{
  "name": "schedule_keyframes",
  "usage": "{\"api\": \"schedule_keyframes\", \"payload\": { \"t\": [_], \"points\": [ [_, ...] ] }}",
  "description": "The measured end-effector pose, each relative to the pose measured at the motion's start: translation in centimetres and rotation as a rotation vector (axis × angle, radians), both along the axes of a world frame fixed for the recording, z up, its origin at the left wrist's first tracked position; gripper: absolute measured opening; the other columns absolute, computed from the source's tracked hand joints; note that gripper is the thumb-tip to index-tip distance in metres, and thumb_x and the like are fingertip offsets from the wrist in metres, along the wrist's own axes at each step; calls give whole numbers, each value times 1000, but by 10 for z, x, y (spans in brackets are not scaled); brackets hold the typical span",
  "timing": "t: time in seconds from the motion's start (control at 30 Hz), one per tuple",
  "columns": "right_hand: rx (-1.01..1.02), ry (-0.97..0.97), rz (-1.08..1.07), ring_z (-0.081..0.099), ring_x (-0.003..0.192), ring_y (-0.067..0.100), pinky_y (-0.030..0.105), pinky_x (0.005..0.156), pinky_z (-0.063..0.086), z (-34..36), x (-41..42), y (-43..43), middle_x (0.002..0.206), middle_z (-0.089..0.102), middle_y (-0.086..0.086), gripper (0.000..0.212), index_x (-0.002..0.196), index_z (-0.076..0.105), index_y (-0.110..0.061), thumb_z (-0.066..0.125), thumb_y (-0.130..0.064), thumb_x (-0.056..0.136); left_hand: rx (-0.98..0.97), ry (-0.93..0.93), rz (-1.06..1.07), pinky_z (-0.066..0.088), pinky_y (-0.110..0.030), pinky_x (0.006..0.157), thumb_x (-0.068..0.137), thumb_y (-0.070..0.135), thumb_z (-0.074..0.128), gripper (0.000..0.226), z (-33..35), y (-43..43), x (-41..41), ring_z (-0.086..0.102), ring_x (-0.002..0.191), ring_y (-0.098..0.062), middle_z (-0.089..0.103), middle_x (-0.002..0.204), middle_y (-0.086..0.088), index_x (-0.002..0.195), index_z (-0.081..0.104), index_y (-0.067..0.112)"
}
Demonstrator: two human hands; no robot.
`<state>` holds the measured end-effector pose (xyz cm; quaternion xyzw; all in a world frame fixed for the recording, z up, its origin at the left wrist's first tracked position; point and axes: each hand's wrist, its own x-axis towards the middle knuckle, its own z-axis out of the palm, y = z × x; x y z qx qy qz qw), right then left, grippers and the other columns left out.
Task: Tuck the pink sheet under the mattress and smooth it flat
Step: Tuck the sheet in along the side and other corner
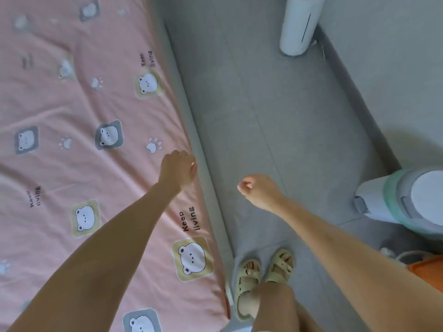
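The pink sheet [79, 168], printed with bear faces and paw marks, lies spread over the mattress on the left with faint wrinkles. Its right edge runs along the grey bed side [203, 149]. My left hand [178, 167] hovers at that edge, fingers curled in, and I cannot tell whether it pinches the cloth. Over the floor to the right, my right hand [259, 190] is loosely closed with nothing in it.
A grey tiled floor strip [275, 111] runs between the bed and the wall. A white cylinder appliance [299, 27] stands at the far end. A white and green bin [412, 202] and something orange [426, 269] sit on the right. My sandalled feet [263, 271] stand beside the bed.
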<state>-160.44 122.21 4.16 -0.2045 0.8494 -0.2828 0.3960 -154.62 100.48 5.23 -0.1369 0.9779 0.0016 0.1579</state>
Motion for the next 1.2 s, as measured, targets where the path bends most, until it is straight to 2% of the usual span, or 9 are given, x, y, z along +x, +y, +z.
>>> {"api": "schedule_keyframes", "payload": {
  "t": [0.17,0.3,0.43,0.57,0.7,0.8,0.93,1.1,1.2],
  "points": [
    [-102,50,-32,63,84,44,40,70,49,61,-95,-61,89,64,32,33,83,59,12,48,-18,92,-21,104,208,40,-37,82,95,26,40,30,62,-46,-51,54,99,-32,63,104,-11,105,62,9],
    [-125,48,-10,61,70,38,37,68,46,107,-172,-129,80,63,32,36,81,58,12,49,-20,92,-44,144,362,41,-35,80,96,27,39,30,104,-103,-102,55,97,-29,63,101,-9,105,63,11],
    [-161,89,-35,47,62,24,34,61,37,151,-266,-209,65,50,17,29,66,53,-6,47,-29,81,-35,205,494,42,-33,81,95,27,42,28,137,-181,-171,56,102,-28,64,105,-8,106,63,12],
    [-161,80,-92,58,65,37,46,62,49,179,-355,-286,69,62,24,31,68,57,-8,44,-36,73,18,225,580,44,-31,81,95,27,41,29,169,-257,-254,56,104,-27,64,108,-8,109,63,13],
    [-209,10,-148,53,62,25,39,57,46,213,-432,-347,69,55,17,25,75,57,6,49,-13,88,44,229,610,44,-30,78,96,27,40,31,191,-322,-347,57,103,-28,64,108,-9,110,62,11],
    [-200,-45,-183,49,60,23,29,53,40,208,-498,-389,70,51,15,26,82,54,18,47,-6,89,82,253,652,45,-31,75,96,26,39,30,195,-364,-418,58,100,-30,65,106,-11,107,62,10],
    [-155,-88,-80,44,52,18,24,49,36,181,-574,-457,68,47,15,21,71,49,-3,47,-7,91,160,261,771,47,-33,77,94,23,41,27,173,-415,-489,59,99,-30,65,104,-11,103,62,9],
    [-104,-27,126,55,63,29,47,68,54,132,-647,-550,70,60,21,25,73,61,1,49,-15,89,280,313,1068,50,-36,80,92,19,46,23,123,-463,-523,60,95,-31,68,99,-12,96,65,6],
    [-92,30,159,57,63,36,50,69,54,110,-691,-594,67,62,24,29,64,58,-4,46,-24,82,287,269,1148,45,-32,77,93,20,47,24,108,-488,-542,60,95,-32,68,99,-13,98,65,5]
  ]
}}
